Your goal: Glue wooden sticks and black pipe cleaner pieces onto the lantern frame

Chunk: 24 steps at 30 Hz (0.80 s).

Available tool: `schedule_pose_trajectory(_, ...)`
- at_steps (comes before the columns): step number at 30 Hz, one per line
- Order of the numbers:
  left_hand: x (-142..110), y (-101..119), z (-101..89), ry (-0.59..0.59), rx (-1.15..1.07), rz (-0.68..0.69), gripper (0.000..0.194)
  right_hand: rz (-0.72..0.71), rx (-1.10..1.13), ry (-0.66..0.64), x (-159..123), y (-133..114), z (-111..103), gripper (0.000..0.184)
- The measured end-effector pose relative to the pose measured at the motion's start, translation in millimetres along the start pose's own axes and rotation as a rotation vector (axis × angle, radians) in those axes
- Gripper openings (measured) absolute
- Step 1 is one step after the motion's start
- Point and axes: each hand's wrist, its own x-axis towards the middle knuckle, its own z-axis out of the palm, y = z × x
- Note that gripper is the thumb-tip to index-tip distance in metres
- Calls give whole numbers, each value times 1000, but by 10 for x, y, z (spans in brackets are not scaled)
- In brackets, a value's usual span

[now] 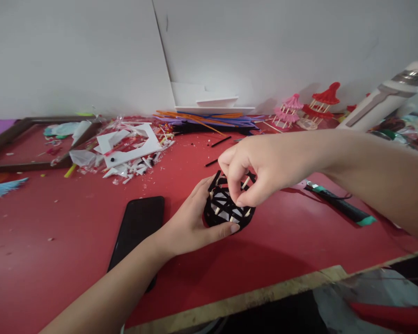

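A small round black model [225,204] with pale sticks and crossing black strips rests on the red table [264,246]. My left hand [198,218] wraps round its left and near side, thumb along the rim, gripping it. Over its top my right hand [254,171] is closed in a pinch, thumb and forefinger together at the strips; what they hold, if anything, is hidden. Short black strips [221,141] lie just beyond the model.
A black phone [139,222] lies left of the model. A black and green tool [344,206] is at right. White scraps [135,144], orange and purple strips [209,118], small pink [287,111] and red models [322,104] and a white bottle [379,99] stand along the back.
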Motion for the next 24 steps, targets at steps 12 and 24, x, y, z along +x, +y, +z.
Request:
schedule_pose_trajectory(12,3,-14,7,21,24,21,73,77,-30,-56,-36,-27,40,14)
schedule_pose_trajectory(24,12,-9,2,3,15,20,69,75,-26,-47,-42,50,65,9)
